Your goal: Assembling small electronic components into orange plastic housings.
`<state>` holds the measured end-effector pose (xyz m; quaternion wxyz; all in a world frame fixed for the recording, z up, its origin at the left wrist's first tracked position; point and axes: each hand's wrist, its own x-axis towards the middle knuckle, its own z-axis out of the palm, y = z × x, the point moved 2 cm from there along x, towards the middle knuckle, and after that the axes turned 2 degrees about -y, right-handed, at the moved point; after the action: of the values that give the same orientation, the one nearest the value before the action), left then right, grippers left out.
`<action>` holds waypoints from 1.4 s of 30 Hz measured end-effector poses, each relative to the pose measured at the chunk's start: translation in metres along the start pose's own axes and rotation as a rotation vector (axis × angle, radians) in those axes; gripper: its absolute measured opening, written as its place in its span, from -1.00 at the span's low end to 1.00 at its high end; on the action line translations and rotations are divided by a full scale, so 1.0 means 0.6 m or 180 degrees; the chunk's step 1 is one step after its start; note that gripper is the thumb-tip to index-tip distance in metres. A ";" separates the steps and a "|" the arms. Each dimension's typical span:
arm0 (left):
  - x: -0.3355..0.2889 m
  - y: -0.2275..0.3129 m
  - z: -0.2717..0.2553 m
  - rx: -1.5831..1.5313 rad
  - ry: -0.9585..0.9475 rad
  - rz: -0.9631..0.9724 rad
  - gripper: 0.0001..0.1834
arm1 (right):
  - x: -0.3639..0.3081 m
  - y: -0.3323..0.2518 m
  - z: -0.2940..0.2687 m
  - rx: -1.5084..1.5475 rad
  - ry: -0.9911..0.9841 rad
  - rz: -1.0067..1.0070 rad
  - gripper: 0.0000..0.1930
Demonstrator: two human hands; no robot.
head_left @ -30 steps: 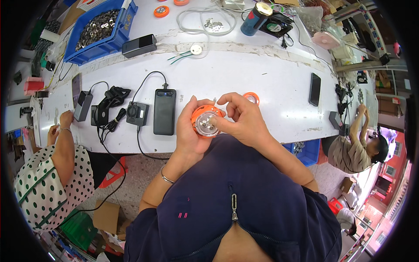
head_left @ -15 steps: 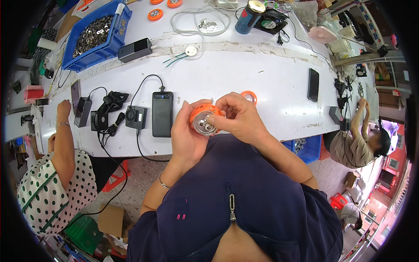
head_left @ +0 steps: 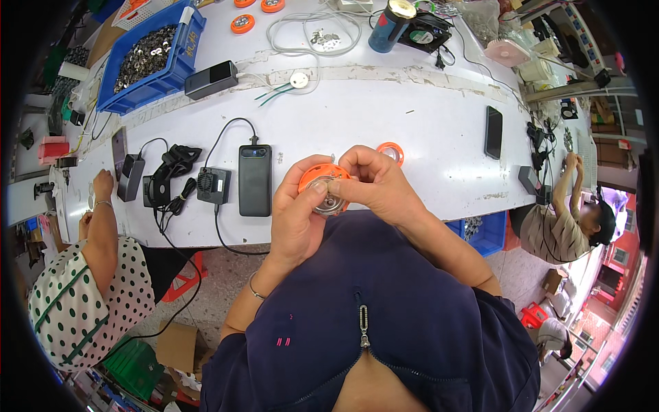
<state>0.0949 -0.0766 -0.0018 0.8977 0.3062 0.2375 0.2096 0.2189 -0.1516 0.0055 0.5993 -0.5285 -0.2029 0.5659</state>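
My left hand (head_left: pixel 296 213) is wrapped round an orange round housing (head_left: pixel 317 171) with a clear, dish-like inside holding small shiny metal pieces (head_left: pixel 332 200). Its thumb lies on the inside of the housing. From the right, my right hand (head_left: pixel 376 187) pinches at the housing's upper right, thumb pressed in close to the left thumb; whatever is between its fingertips is hidden. Just beyond my right hand an orange ring (head_left: pixel 391 152) lies on the white table (head_left: pixel 439 137). A black power bank (head_left: pixel 255 180) with a cable plugged in lies left of my left hand.
A blue bin (head_left: pixel 185 62) of small metal parts stands at the back left, with another black power bank (head_left: pixel 211 79) beside it. Several orange housings (head_left: pixel 242 24) lie at the far edge. A phone (head_left: pixel 493 132) is at the right. Co-workers sit left (head_left: pixel 103 281) and right (head_left: pixel 556 226).
My left thumb has moved in over the inside of the housing, next to my right thumb. The left co-worker's hand has shifted slightly lower.
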 end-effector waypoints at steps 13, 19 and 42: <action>0.002 -0.007 -0.003 -0.0065 -0.0102 0.0066 -0.60 | 0.002 0.010 -0.002 -0.0211 0.0115 -0.0166 -0.81; 0.007 0.002 0.001 -0.0055 -0.0105 0.0027 -0.60 | -0.004 -0.010 -0.007 -0.0563 0.0148 -0.0153 -0.85; 0.004 0.002 0.003 0.0350 -0.0385 0.0599 -0.62 | -0.010 0.005 0.012 -0.0057 0.0367 -0.0248 -0.84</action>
<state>0.0977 -0.0754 -0.0002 0.8686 0.3880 0.1642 0.2607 0.2098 -0.1544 0.0077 0.6269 -0.5572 -0.1936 0.5089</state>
